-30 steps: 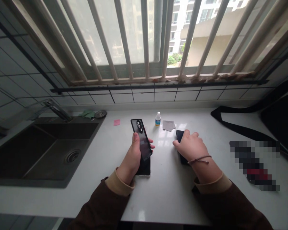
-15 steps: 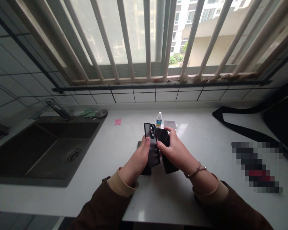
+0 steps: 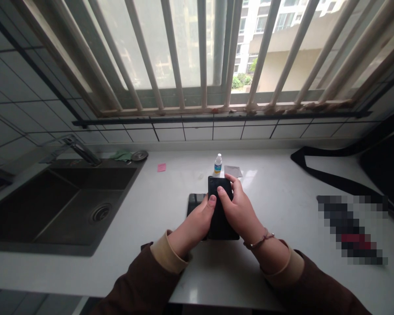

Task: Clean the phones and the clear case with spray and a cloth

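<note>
A black phone is gripped between my two hands over the counter, its dark face towards me. My left hand is closed round its left edge, thumb on the front. From the right side my right hand clasps it, with the thumb pressed on the screen and the fingertips at the upper right edge. The phone case is hidden behind the phone or the fingers; only a dark rim shows at the phone's upper left. Another dark phone lies on the counter, partly covered by my left hand.
A small white bottle stands beyond the phone, beside a flat grey packet. A pink note lies further left. The sink is at the left; a black strap and a blurred-out dark item lie right.
The case, held apart in my left hand with its camera holes showing, has come together with the phone. My left hand moved right, and both thumbs now rest on the phone's front.
</note>
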{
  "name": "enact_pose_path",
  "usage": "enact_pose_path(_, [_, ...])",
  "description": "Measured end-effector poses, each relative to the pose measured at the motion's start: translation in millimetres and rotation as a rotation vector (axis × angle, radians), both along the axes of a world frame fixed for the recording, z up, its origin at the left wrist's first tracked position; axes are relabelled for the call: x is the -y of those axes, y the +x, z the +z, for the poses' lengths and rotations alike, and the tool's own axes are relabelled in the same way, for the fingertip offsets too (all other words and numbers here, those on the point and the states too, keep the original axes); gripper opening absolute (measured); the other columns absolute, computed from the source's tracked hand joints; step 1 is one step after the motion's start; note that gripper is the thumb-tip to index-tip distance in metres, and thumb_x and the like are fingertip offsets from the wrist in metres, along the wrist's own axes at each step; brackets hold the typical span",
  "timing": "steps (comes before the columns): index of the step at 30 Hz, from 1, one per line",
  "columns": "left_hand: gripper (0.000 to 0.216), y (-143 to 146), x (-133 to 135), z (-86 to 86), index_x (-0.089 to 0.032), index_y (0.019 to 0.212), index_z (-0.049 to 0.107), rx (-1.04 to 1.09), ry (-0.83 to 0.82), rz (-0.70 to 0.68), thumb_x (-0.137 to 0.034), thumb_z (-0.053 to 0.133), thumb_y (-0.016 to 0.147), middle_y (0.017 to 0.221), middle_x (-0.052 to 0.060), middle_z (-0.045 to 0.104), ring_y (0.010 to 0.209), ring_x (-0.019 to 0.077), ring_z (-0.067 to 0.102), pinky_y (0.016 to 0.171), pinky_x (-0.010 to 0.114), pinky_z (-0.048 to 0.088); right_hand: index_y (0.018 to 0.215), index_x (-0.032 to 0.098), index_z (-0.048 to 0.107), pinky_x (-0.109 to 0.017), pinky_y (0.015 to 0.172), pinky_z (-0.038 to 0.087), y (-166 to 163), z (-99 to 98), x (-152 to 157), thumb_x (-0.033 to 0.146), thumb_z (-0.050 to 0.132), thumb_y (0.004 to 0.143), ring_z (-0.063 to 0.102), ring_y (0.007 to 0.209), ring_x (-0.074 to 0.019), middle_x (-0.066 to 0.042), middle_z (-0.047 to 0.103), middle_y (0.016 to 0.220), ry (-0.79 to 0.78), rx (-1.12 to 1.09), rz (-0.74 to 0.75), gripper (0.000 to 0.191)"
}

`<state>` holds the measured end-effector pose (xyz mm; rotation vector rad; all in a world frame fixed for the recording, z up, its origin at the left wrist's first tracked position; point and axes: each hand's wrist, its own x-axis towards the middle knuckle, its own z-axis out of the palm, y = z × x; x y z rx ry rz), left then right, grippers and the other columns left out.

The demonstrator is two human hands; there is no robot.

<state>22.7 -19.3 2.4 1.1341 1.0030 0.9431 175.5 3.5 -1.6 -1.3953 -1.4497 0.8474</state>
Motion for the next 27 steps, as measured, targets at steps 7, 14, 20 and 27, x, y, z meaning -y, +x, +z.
enact_pose_path(7, [0.061, -2.2, -4.0, -0.4, -0.019, 0.143, 0.068, -0.137, 0.146, -0.016, -0.063, 0.050, 0.105, 0.142, 0.013, 0.071, 0.138, 0.0342, 0.060, 0.121, 0.043, 0.040, 0.157, 0.013, 0.044, -0.055, 0.124, 0.041, -5.9, -3.3, 3.5, 0.049, 0.048, 0.104, 0.051, 0.149, -0.0335, -0.022, 0.053, 0.159, 0.051, 0.044, -0.022, 0.064])
enact_pose_path(14, [0.064, -2.7, -6.0, -3.0, -0.018, 0.139, 0.072, -0.183, 0.143, -0.035, -0.066, 0.050, 0.104, 0.137, 0.014, 0.074, 0.127, 0.0356, 0.066, 0.113, 0.044, 0.046, 0.158, 0.014, 0.045, -0.054, 0.126, 0.039, -5.6, -2.7, 4.5, 0.049, 0.049, 0.104, 0.049, 0.151, -0.0329, -0.021, 0.053, 0.160, 0.072, 0.015, -0.081, 0.064])
enact_pose_path(20, [0.061, -2.8, -5.8, -1.5, -0.021, 0.139, 0.072, -0.183, 0.167, -0.061, -0.065, 0.051, 0.103, 0.137, 0.014, 0.073, 0.131, 0.0362, 0.064, 0.115, 0.044, 0.044, 0.150, 0.016, 0.054, -0.052, 0.122, 0.044, -3.8, 0.7, 7.8, 0.046, 0.049, 0.104, 0.056, 0.142, -0.0313, -0.018, 0.060, 0.149, 0.124, -0.008, -0.100, 0.054])
enact_pose_path(27, [0.061, -4.2, -7.4, -2.0, -0.019, 0.133, 0.075, -0.204, 0.178, -0.066, -0.065, 0.050, 0.104, 0.129, 0.013, 0.077, 0.118, 0.0348, 0.068, 0.106, 0.042, 0.048, 0.140, 0.022, 0.060, -0.052, 0.117, 0.047, -4.5, 3.7, 13.2, 0.042, 0.047, 0.105, 0.060, 0.133, -0.0295, -0.014, 0.064, 0.141, 0.196, -0.068, -0.102, 0.042])
